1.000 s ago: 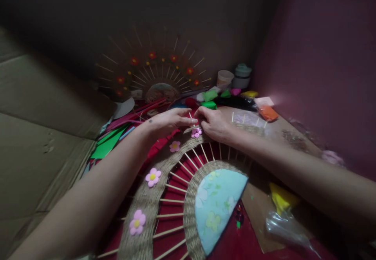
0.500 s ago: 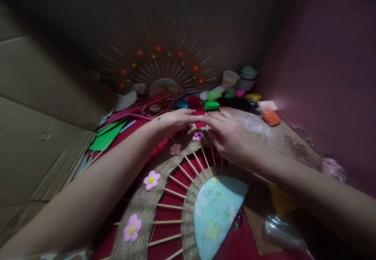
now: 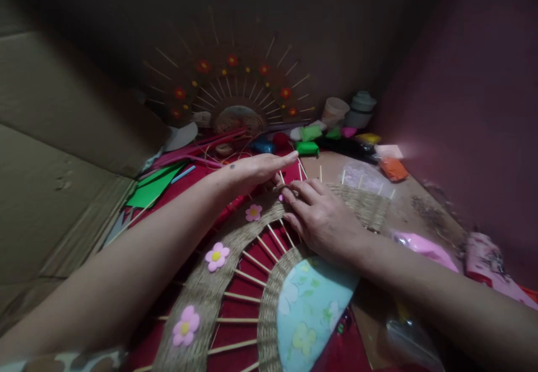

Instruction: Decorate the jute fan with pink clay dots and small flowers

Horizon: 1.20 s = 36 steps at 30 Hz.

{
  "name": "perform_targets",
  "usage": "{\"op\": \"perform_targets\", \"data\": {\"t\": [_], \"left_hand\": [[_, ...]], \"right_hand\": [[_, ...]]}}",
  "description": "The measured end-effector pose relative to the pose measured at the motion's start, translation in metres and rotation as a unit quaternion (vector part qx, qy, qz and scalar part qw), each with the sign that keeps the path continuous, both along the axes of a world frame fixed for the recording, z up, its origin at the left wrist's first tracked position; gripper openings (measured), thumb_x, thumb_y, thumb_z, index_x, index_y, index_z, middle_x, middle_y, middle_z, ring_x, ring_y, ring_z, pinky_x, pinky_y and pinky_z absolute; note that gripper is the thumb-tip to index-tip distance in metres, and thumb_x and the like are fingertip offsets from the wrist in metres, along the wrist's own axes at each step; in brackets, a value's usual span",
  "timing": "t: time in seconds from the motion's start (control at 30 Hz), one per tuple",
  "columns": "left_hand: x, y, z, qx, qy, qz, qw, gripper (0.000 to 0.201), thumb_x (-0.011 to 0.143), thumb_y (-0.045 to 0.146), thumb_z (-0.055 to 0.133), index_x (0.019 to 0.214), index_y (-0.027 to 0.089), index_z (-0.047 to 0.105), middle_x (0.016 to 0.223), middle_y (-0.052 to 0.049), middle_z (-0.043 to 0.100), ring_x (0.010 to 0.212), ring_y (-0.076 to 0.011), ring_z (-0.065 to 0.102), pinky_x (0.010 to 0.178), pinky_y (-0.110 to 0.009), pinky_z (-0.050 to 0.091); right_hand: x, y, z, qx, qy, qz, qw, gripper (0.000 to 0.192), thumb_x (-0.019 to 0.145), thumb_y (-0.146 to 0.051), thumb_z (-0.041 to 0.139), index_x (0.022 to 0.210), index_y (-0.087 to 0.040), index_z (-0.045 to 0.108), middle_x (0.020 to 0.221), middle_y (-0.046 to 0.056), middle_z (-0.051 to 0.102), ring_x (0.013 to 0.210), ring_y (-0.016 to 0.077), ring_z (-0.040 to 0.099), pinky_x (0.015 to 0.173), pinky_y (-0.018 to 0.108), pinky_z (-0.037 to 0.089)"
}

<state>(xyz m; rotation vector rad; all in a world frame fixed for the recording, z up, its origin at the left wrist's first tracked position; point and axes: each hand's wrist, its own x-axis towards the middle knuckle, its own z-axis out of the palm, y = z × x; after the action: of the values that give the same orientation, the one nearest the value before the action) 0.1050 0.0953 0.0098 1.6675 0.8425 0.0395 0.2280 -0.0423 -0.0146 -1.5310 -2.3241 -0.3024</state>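
Over at the far left of the frame there was just a big sheet of cardboard [image 3: 54, 153], with some green foam sheets [image 3: 154, 189] and pink strips [image 3: 197, 150] lying between it and the piece being worked on. That piece, a half-round woven wall fan [image 3: 218, 282], sat low in the middle of the frame on a red surface [image 3: 235, 327]: a wide arc of tan woven fibre, thin wooden sticks fanning out like spokes, an inner woven ring, and a light blue floral fabric centre [image 3: 309, 310]. Three pink foam flowers with yellow middles were stuck along the outer band, at the lower left [image 3: 186, 325], further up [image 3: 217, 256], and near the top [image 3: 253, 212]. The left hand [image 3: 256, 171] lay flat at the top of the arc with its fingers straight and close together, resting on the band. Just right of it, the right hand [image 3: 321, 218] was palm down on the weave, fingers slightly spread and pressing on a fourth flower that barely peeked out under the fingertips. Behind, in the upper middle, a finished fan with red flowers [image 3: 235, 94] leaned on the wall. Further right sat packets of coloured clay [image 3: 309, 148], a cup [image 3: 335, 110], and something pink in plastic [image 3: 424, 247].
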Motion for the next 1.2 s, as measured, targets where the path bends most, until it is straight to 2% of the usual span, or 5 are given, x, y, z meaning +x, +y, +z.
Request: {"op": "perform_targets", "data": {"t": [0.3, 0.63, 0.87, 1.03, 1.2], "left_hand": [[0.000, 0.001, -0.001, -0.015, -0.019, -0.005, 1.000, 0.071, 0.074, 0.075, 0.040, 0.057, 0.011, 0.063, 0.058, -0.012, 0.065, 0.050, -0.0168, 0.058, 0.049, -0.027, 0.038], [0.000, 0.004, -0.003, 0.018, -0.053, 0.005, 0.998, 0.052, 0.076, 0.068, 0.048, 0.069, 0.018, 0.057, 0.055, -0.004, 0.061, 0.045, -0.0127, 0.051, 0.045, -0.025, 0.035], [0.000, 0.005, -0.005, 0.014, -0.051, 0.023, 0.998, 0.048, 0.077, 0.065, 0.050, 0.066, 0.019, 0.054, 0.057, -0.003, 0.058, 0.046, -0.0120, 0.050, 0.045, -0.024, 0.032], [0.002, 0.003, -0.004, -0.003, -0.038, 0.039, 0.999, 0.047, 0.078, 0.064, 0.049, 0.065, 0.018, 0.052, 0.055, -0.002, 0.057, 0.043, -0.0121, 0.048, 0.044, -0.025, 0.032], [0.003, 0.002, 0.000, 0.026, -0.008, 0.055, 0.998, 0.049, 0.075, 0.066, 0.051, 0.066, 0.018, 0.055, 0.057, -0.002, 0.059, 0.042, -0.0115, 0.047, 0.042, -0.025, 0.031]], "right_hand": [[0.000, 0.001, 0.000, -0.004, -0.010, 0.024, 1.000, 0.037, 0.091, -0.028, 0.045, 0.111, -0.002, 0.064, 0.109, 0.017, 0.061, 0.098, 0.0277, 0.049, 0.088, 0.043, 0.047], [0.002, -0.006, 0.004, 0.052, 0.014, 0.021, 0.998, 0.039, 0.089, -0.024, 0.047, 0.115, 0.002, 0.061, 0.110, 0.019, 0.063, 0.098, 0.0287, 0.052, 0.087, 0.044, 0.048], [-0.002, -0.010, -0.002, -0.009, -0.035, 0.029, 0.999, 0.051, 0.090, -0.030, 0.046, 0.129, 0.004, 0.049, 0.133, 0.023, 0.050, 0.123, 0.0328, 0.042, 0.104, 0.046, 0.037], [-0.003, -0.009, -0.001, -0.045, -0.021, 0.016, 0.999, 0.054, 0.090, -0.033, 0.047, 0.130, 0.003, 0.048, 0.132, 0.021, 0.049, 0.123, 0.0321, 0.042, 0.107, 0.044, 0.036], [-0.001, -0.008, 0.000, -0.033, 0.000, 0.020, 0.999, 0.052, 0.089, -0.034, 0.050, 0.127, 0.002, 0.052, 0.130, 0.021, 0.052, 0.122, 0.0321, 0.043, 0.106, 0.044, 0.037]]}}
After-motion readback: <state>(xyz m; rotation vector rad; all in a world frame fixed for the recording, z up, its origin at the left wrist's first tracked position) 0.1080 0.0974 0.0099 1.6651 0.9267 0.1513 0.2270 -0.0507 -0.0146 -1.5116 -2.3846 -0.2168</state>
